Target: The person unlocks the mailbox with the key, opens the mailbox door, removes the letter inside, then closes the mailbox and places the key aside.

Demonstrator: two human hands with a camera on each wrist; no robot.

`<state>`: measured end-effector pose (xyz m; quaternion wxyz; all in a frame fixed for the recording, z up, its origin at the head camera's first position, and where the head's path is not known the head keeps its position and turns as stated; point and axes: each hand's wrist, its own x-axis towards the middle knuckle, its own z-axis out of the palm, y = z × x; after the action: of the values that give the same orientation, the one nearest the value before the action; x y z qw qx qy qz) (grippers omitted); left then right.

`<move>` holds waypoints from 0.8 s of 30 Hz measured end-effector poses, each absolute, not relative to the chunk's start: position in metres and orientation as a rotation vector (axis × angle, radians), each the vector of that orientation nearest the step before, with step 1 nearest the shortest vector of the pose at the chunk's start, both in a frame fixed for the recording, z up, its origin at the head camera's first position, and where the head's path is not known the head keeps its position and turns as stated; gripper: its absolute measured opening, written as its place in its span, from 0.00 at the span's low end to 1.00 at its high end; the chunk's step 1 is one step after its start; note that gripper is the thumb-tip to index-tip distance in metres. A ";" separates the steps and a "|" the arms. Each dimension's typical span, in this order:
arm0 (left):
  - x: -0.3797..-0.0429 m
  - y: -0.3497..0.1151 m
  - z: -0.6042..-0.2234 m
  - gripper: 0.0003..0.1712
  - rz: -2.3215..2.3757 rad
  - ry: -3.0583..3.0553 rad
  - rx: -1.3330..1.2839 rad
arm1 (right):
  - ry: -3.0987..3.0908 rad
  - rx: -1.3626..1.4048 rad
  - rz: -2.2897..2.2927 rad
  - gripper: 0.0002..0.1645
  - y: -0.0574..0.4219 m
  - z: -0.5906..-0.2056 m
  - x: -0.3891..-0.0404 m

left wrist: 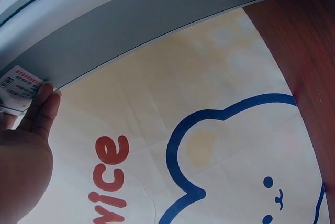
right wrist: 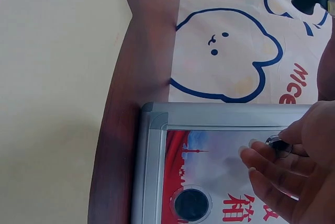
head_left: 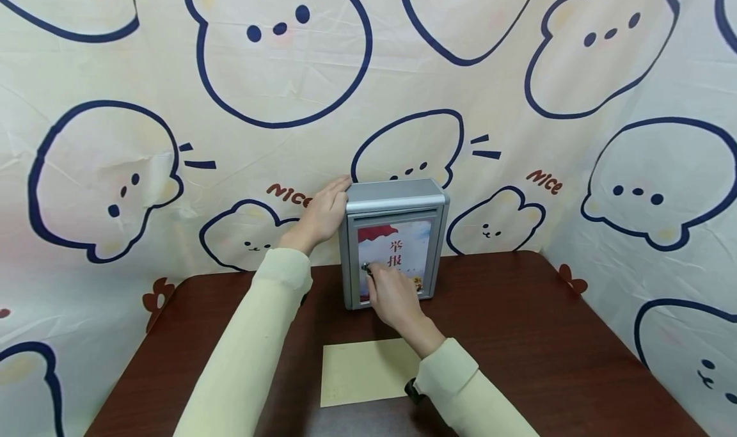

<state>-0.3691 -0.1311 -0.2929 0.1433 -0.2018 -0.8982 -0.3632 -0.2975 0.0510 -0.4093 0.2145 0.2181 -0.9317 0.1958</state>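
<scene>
An upright grey metal box [head_left: 397,197] stands at the back of the table, its front panel bearing red Chinese characters. My left hand [head_left: 322,214] rests with fairly straight fingers against the box's upper left corner. In the left wrist view, its fingertips touch the grey side beside a white printed label [left wrist: 21,87]. My right hand [head_left: 396,296] is at the left part of the front panel. Between thumb and forefinger it pinches a small dark key [right wrist: 282,144] at a round metal fitting; the fingers partly hide it. The other fingers are loosely bent over the panel.
A pale yellow sheet [head_left: 363,373] lies on the dark brown table [head_left: 507,322] in front of the box. A cloth printed with cartoon bears [head_left: 276,72] hangs close behind and at both sides. A dark round disc [right wrist: 191,204] sits on the panel.
</scene>
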 end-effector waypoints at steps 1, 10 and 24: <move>-0.369 -0.131 -0.293 0.33 -1.047 -2.590 -0.582 | -2.583 0.601 0.540 0.11 0.051 -0.409 -0.298; -0.367 -0.128 -0.291 0.33 -1.045 -2.588 -0.576 | -2.571 0.588 0.542 0.14 0.048 -0.408 -0.302; -0.367 -0.130 -0.293 0.33 -1.038 -2.593 -0.569 | -2.449 0.611 0.584 0.10 0.051 -0.420 -0.306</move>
<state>-0.3671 -0.1304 -0.2928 0.1453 -0.1974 -0.9001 -0.3603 -0.3063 0.0506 -0.4196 0.2720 0.2271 -0.9096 0.2168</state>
